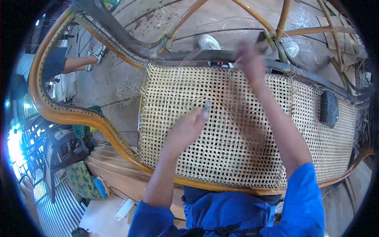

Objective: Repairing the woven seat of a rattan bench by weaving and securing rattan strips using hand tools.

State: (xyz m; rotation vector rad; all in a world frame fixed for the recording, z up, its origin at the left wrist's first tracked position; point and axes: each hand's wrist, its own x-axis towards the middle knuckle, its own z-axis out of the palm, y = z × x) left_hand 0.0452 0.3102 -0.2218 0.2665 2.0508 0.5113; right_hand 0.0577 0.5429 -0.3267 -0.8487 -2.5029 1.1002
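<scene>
A woven cane panel (237, 142) with an open square mesh is stretched across a curved wooden furniture frame (79, 114) in front of me. My left hand (189, 124) rests over the middle of the weave and pinches a small grey metal tool (207, 107) that points up. My right hand (250, 59) is raised at the panel's far edge, blurred, with its fingers closed around thin cane strands (233, 94) that run down to the weave. Blue sleeves cover both upper arms.
A dark block (328, 108) lies on the weave at the right. Bent rattan poles (284, 23) arch over the far side. Another person's leg (75, 63) and white shoes (208, 41) stand on the concrete floor. Loose cane scraps (126, 93) litter the left.
</scene>
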